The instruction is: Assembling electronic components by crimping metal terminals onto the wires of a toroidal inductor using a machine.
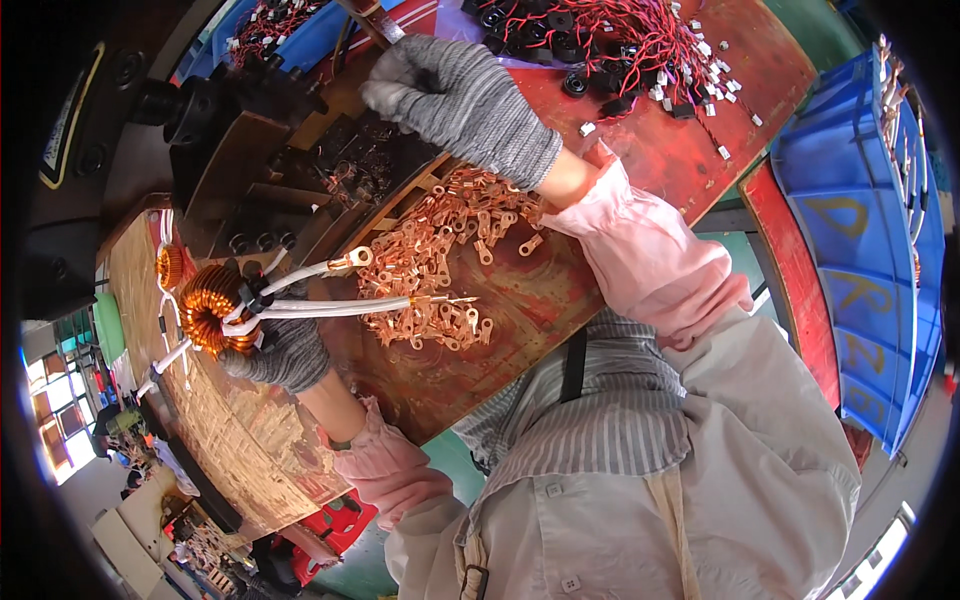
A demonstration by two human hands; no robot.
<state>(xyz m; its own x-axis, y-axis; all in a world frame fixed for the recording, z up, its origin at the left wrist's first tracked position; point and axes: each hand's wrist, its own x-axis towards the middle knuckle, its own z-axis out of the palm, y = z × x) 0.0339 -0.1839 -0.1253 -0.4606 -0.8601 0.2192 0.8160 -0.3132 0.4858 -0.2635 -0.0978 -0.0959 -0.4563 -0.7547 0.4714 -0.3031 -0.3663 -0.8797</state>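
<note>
My left hand (290, 352), in a grey knit glove, grips a copper-wound toroid coil (200, 310) at the left, beside the dark press. White sleeved leads (335, 308) run from the coil to the right. One lead ends in a copper ring lug (350, 260); the others show bare copper tips over the lug pile. Gloved in grey too, my right hand (455, 95) is raised beyond the pile with its fingers curled. Whether something small is in those fingers is hidden. A metal rod (370, 20) is just beyond it.
Loose copper lugs (440, 240) are heaped on the red worn tabletop (530, 330). A dark press (240, 170) stands at the left. Black parts with red wires (640, 45) lie at the far right. Another coil (170, 265) rests left. A blue bin (850, 230) stands right.
</note>
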